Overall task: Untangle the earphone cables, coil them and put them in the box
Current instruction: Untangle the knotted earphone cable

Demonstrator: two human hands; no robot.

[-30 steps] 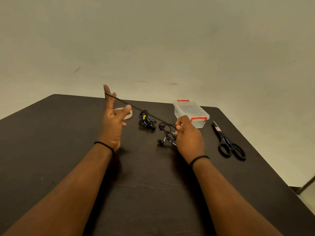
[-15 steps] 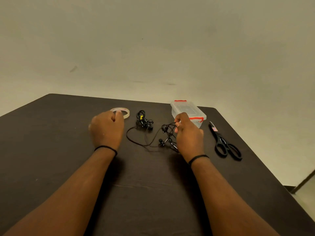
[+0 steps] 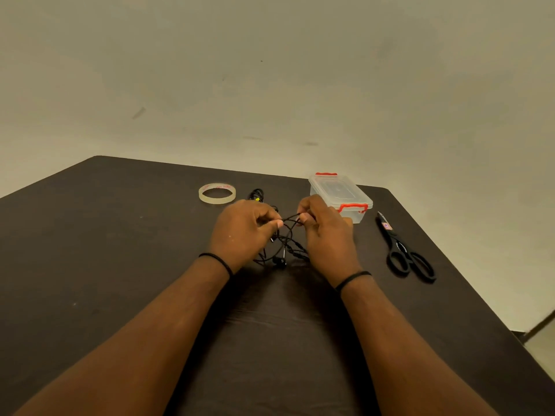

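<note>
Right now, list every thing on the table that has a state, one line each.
box: lid on, red latches down
earphone cable: tangled, pinched by both hands
second earphone bundle: coiled, lying untouched
scissors: blades closed, lying flat
tape roll: lying flat
left hand: pinches cable
right hand: pinches cable

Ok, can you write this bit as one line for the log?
left hand: pinches earphone cable | right hand: pinches same cable | tangle: above table | box: lid on | stage: untangling
</note>
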